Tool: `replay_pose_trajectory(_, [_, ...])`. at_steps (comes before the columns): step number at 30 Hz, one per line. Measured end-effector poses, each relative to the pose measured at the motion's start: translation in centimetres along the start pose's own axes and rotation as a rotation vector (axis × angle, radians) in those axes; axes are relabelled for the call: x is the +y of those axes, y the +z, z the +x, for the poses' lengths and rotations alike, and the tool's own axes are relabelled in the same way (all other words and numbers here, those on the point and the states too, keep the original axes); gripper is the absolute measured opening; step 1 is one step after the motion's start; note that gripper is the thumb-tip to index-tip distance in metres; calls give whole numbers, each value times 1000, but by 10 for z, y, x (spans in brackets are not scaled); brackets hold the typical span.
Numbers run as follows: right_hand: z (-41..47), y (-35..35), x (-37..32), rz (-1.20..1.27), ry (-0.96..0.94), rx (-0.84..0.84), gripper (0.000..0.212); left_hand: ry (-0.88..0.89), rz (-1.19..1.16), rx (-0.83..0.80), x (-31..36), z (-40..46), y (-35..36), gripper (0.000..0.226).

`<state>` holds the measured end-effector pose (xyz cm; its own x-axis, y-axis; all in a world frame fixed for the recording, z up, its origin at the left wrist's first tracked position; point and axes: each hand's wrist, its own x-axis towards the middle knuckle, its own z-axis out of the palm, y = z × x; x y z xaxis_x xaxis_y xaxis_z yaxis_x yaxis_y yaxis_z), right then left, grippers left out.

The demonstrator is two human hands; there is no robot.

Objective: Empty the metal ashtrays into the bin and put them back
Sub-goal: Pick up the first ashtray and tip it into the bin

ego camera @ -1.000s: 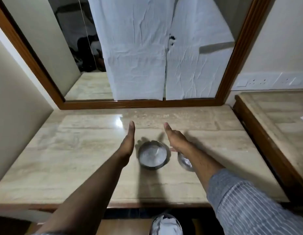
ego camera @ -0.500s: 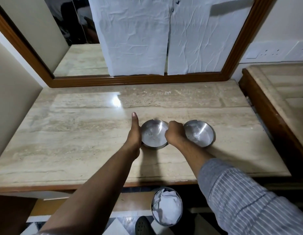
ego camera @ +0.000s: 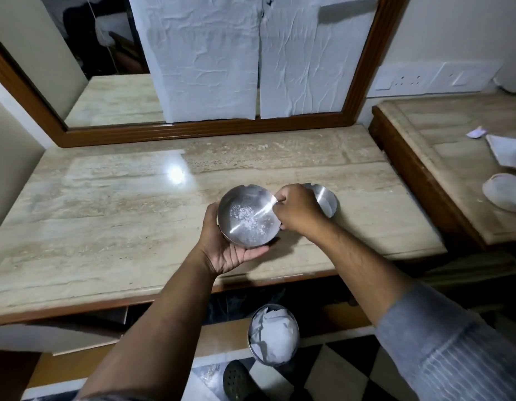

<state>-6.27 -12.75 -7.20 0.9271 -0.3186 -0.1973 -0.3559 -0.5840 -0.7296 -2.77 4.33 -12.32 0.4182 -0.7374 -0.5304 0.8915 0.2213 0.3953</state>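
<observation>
A round metal ashtray with white ash specks inside is lifted off the marble table and tilted slightly toward me. My left hand cups it from below on the left. My right hand pinches its right rim. A second metal ashtray rests on the table just behind my right hand, partly hidden by it. The bin, small and round with crumpled white paper inside, stands on the floor under the table's front edge.
A wood-framed mirror covered with white paper rises behind the table. A second marble-topped stand at the right carries paper scraps and a shell-like dish. A dark slipper lies on the chequered floor.
Both hands closed on the left ashtray and raised it off the table toward me. My left hand turned palm-up beneath it. The second ashtray stayed in place.
</observation>
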Motion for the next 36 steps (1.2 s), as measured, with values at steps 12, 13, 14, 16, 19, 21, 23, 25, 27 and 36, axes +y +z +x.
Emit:
replay_pose_trajectory(12, [-90, -52, 21, 281, 138, -74, 27, -59, 98, -238, -84, -31, 16, 98])
replay_pose_trajectory(13, [-99, -52, 28, 316, 154, -71, 27, -62, 111, -211, -96, -33, 12, 98])
replay_pose_trajectory(14, [-111, -51, 38, 355, 172, -72, 26, -66, 117, -182, -111, -35, 6, 98])
replay_pose_trajectory(16, [-135, -47, 58, 433, 198, -71, 24, -103, 159, -114, -137, -39, -2, 97])
replay_pose_trajectory(19, [-172, -38, 96, 490, 201, -65, 25, -193, 259, 71, -178, -44, -6, 84])
replay_pose_trajectory(21, [-185, -29, 119, 524, 201, -32, 29, -214, 347, 186, -199, -41, -8, 81])
replay_pose_trajectory(23, [-189, -16, 143, 546, 202, -8, 31, -199, 467, 263, -217, -28, -11, 74])
replay_pose_trajectory(25, [-186, -1, 165, 549, 189, -18, 32, -154, 681, 345, -228, -11, -17, 63])
replay_pose_trajectory(27, [-182, 19, 191, 475, 146, -60, 54, -26, 1000, 399, -234, 13, -37, 69])
replay_pose_trajectory(36, [-147, 125, 298, -322, -643, 169, 100, 392, 2152, 335, -274, 118, -177, 133])
